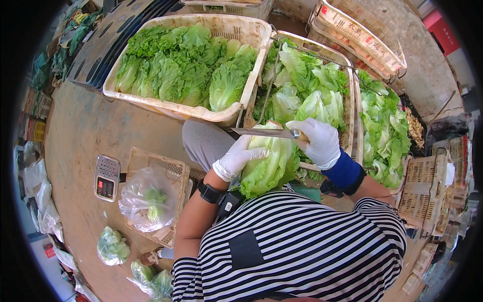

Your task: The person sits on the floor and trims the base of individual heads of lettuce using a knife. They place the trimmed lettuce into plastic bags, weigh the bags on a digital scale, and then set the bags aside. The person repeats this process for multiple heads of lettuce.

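My left hand (243,157), in a white glove, grips a head of green lettuce (268,162) from its left side, in front of my striped top. Gloved as well, my right hand (315,141) is closed around the handle of a knife (264,132). The blade points left and lies across the stem end of that head; whether it touches the stem I cannot tell. Just beyond my hands stands a white plastic crate (349,109) full of loose lettuce leaves and heads (302,87). Left of it, another white crate (169,107) holds lettuce heads (185,70) packed in rows.
A further heap of lettuce leaves (385,128) fills a crate on the right. At lower left, a clear bag with greens (151,200) sits in a low basket (175,162) beside a digital scale display (107,177). Bagged lettuce (113,245) rests on the floor. Stacked crates (358,37) stand behind.
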Tool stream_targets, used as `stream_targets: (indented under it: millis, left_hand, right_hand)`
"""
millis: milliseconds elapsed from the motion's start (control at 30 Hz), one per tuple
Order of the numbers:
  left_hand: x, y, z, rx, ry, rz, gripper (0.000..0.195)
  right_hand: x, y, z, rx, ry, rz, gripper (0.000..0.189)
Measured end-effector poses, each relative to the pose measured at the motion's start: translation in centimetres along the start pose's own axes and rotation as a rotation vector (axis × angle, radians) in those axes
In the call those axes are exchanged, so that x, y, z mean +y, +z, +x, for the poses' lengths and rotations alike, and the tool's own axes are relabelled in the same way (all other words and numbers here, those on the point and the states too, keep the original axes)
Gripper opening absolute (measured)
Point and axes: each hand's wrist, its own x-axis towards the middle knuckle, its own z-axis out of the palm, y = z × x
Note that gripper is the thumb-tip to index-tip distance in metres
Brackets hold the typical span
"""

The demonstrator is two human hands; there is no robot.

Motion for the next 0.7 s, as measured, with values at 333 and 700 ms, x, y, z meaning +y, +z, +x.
stream_targets:
  millis: [333,700]
  left_hand:
    - [0.3,0.4,-0.5,0.016,0.051,-0.094,0.064]
    - [-1.4,-0.8,6.2,0.478,0.055,-0.279,0.038]
  right_hand:
    - [6.9,1.3,-3.8,-0.279,0.264,-0.278,0.012]
    - [6.1,10.4,-4.9,-0.163,0.609,1.452,0.064]
